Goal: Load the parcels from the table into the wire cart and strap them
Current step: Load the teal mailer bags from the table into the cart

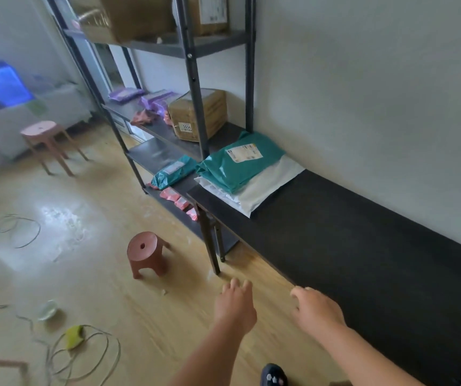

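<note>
A long black table (349,246) runs along the right wall. At its far end lies a teal parcel bag (237,165) with a white label, on top of a white parcel bag (268,188). My left hand (233,305) hangs over the floor just off the table's near edge, fingers loosely curled and holding nothing. My right hand (314,307) hovers at the table's front edge, also loosely curled and holding nothing. Both hands are well short of the parcels. No wire cart is in view.
A dark metal shelf rack (193,79) stands past the table with cardboard boxes (198,115), a teal bag (172,171) and pink and purple packets. A red-brown stool (144,252) stands on the wooden floor, a pink stool (44,140) farther back. Loose cables (84,355) lie near left.
</note>
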The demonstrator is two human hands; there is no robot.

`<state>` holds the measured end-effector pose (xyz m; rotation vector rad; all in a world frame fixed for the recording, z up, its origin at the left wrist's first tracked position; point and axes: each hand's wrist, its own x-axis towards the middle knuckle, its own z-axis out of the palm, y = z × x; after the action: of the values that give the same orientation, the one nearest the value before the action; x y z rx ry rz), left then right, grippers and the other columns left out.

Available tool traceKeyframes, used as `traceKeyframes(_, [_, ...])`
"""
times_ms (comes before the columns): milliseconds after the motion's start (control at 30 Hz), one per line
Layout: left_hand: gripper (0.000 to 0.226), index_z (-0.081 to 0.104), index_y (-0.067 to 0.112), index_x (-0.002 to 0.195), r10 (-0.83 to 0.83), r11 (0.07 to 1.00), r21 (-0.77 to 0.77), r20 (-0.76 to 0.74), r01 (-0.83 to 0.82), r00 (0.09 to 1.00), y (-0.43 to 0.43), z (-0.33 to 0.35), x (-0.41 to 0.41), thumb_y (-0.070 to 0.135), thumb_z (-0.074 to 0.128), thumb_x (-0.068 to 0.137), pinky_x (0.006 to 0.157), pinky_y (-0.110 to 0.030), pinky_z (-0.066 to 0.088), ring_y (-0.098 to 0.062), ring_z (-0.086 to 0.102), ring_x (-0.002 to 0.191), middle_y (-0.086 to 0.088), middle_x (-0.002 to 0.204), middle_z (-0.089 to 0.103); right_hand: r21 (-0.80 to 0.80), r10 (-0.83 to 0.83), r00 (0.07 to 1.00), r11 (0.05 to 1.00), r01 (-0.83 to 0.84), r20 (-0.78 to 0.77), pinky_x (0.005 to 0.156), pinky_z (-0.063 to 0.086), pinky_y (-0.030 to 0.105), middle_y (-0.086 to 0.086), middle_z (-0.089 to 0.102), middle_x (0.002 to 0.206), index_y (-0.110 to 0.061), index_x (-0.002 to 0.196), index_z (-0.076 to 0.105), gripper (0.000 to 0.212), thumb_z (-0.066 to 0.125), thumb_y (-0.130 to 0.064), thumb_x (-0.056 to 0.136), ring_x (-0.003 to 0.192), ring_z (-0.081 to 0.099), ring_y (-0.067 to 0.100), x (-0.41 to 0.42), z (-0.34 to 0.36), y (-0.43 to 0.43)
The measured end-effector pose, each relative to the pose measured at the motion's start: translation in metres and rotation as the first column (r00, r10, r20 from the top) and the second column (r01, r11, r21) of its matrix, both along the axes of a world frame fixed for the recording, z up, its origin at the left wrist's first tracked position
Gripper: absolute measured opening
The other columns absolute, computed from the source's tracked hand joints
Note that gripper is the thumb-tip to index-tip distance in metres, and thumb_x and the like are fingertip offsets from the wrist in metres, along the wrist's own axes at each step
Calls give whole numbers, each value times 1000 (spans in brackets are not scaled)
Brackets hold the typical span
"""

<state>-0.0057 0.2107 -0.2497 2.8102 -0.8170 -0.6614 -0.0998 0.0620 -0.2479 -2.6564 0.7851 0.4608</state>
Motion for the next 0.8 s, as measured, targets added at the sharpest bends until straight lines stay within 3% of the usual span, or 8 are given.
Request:
traceKeyframes(100, [59, 36, 20, 146, 0, 1000, 9, 22, 0, 1000, -28, 7, 30, 10, 51, 89, 101, -38, 43, -29, 39, 132, -8, 145, 38, 13, 0, 1000, 1000, 0, 8, 78, 50, 29, -9, 58, 118, -30, 122, 53, 24, 48, -25, 98, 100, 59, 13, 38, 5, -28])
traceKeyframes(233, [62, 34, 22, 147, 20, 999, 33, 17, -21, 1000, -56, 10, 62, 10, 51, 88, 102, -38, 43, -28, 38, 132, -7, 145, 39, 57, 20, 1000, 998, -20, -1, 79, 50, 28, -10, 56, 123, -29, 130, 51, 30, 48, -33, 100, 102, 58, 12, 77, 6, -51])
traceKeyframes(367, [57, 37, 21, 144, 57, 998, 41, -1, -57, 998, -67, 7, 84, 12, 51, 90, 99, -36, 45, -26, 42, 127, -6, 140, 43, 81, 52, 999, 995, -51, -10, 66, 41, 23, -10, 55, 123, -28, 133, 50, 33, 48, -33, 101, 90, 52, 10, 106, 2, -69])
traceKeyframes(533, [54, 39, 21, 142, 107, 992, 70, -17, -106, 994, -66, 5, 102, 10, 50, 90, 97, -35, 46, -25, 45, 122, -5, 136, 45, 95, 89, 995, 992, -86, -32, 71, 41, 25, -8, 55, 124, -27, 132, 50, 32, 46, -33, 101, 104, 57, 13, 129, 0, -78])
traceKeyframes(800, [49, 42, 23, 137, 133, 991, 29, 28, -134, 991, -70, 10, 146, 11, 50, 91, 96, -34, 45, -24, 45, 121, -3, 135, 46, 95, 117, 993, 989, -117, 10, 72, 41, 23, -9, 55, 124, -28, 134, 50, 34, 47, -33, 100, 106, 57, 11, 174, 8, -87])
